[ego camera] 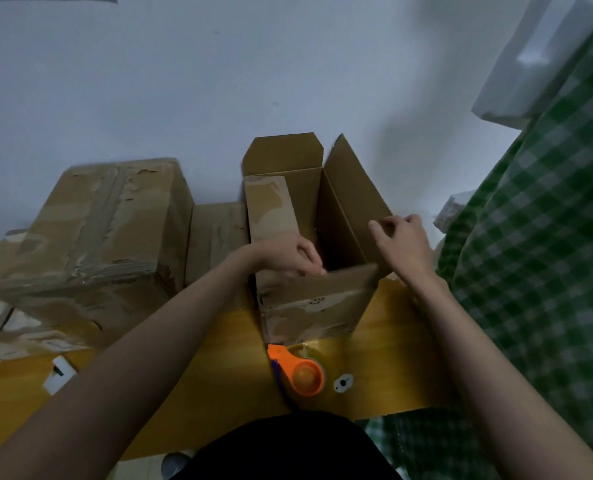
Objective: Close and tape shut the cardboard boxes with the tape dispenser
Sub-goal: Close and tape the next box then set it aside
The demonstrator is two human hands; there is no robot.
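An open cardboard box [316, 306] stands upright on the yellow wooden table [219, 368], its far and right flaps up and its left flap folded partly inward. My left hand [293, 254] pinches the top edge of the near flap at the box's left front corner. At the front right, my right hand [404, 244] holds the right flap, fingers curled over its edge. The orange tape dispenser [297, 370] lies on the table just in front of the box, untouched.
A large closed box [97, 237] with torn old tape sits to the left, a lower box [215, 237] between it and the open one. A green checked cloth [537, 271] hangs on the right. A small white piece [343, 383] lies beside the dispenser.
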